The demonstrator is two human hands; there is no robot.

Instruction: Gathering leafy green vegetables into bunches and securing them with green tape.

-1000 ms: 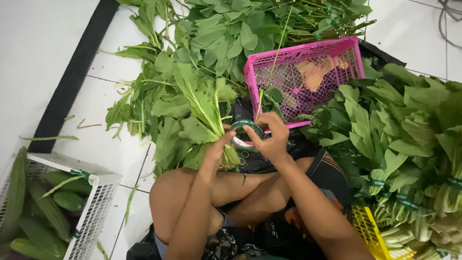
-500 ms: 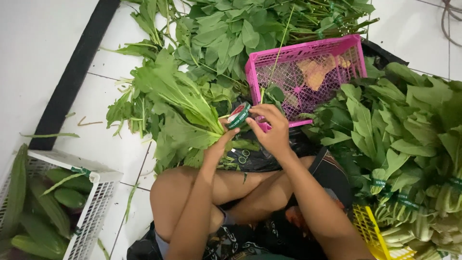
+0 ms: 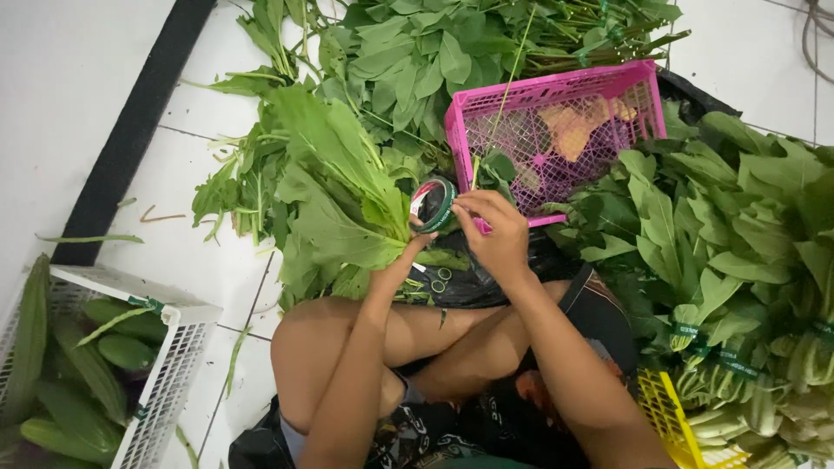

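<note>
Near the middle of the frame the left hand is closed around the stems of a bunch of leafy greens, whose leaves fan out toward the upper left over the white tiled floor. Just to its right, the right hand pinches a roll of green tape, held tilted right beside the stems, with fingertips on the roll's edge. Both hands sit above the person's crossed bare legs.

Behind the hands, in the upper right, stands a pink plastic basket, with loose greens heaped behind it along the top of the frame. On the right side lies a pile of bundled greens, several already banded with green tape near their stalks. A white basket in the lower left corner holds cucumbers. A yellow basket shows at the lower right.
</note>
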